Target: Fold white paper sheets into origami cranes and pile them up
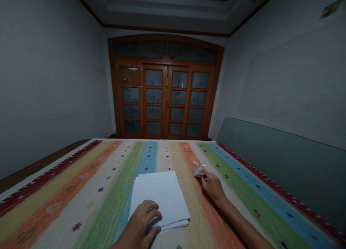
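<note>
A small folded paper crane (198, 169) is pinched by the fingers (205, 177) of the right hand (212, 186), which are pressed together on it, apparently so that the delicate folds are held without being crushed. A stack of white paper sheets (159, 193) is laid on a striped woven cover (89, 191), with its near edge gripped by the curled fingers (154, 214) of the left hand (139, 223), seemingly so that the sheets are kept together and stopped from sliding. The stack is placed within easy reach of both hands. A glazed wooden door (164, 97) is seen well beyond the cover.
</note>
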Tool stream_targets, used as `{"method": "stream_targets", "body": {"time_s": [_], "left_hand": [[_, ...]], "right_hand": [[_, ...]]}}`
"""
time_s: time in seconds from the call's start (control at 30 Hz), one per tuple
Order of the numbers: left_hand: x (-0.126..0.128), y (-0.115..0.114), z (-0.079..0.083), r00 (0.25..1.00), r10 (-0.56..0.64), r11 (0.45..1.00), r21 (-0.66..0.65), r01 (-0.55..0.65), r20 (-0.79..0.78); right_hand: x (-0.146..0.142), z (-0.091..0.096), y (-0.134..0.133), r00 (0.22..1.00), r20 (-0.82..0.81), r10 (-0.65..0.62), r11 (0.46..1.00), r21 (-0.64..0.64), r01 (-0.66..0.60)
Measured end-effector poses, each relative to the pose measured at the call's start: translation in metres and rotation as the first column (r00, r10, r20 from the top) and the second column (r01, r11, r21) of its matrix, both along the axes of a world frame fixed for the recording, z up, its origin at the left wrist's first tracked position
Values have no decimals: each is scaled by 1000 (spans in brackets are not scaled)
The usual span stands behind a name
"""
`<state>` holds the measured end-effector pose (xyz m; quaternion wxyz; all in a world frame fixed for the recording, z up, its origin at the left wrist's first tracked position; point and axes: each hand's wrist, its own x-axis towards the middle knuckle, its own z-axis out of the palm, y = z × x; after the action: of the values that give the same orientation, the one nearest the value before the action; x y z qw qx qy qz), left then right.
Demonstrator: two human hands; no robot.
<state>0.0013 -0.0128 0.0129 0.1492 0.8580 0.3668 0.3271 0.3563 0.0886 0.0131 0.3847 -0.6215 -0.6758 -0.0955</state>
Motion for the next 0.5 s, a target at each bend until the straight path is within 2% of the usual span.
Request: {"method": "stream_targets", "body": {"time_s": [0.23,0.37,0.5], "left_hand": [[-1,2,2,1000,-18,1000,-1,18,-25],[-1,2,0,999,-12,999,36,14,-43],[-2,3,-8,997,4,992,126,5,-73]], "right_hand": [[-4,5,-4,997,72,-4,1000,-8,5],[-11,16,-8,996,81,46,998,37,-49],[-25,27,-15,987,75,142,986,73,-148]]}}
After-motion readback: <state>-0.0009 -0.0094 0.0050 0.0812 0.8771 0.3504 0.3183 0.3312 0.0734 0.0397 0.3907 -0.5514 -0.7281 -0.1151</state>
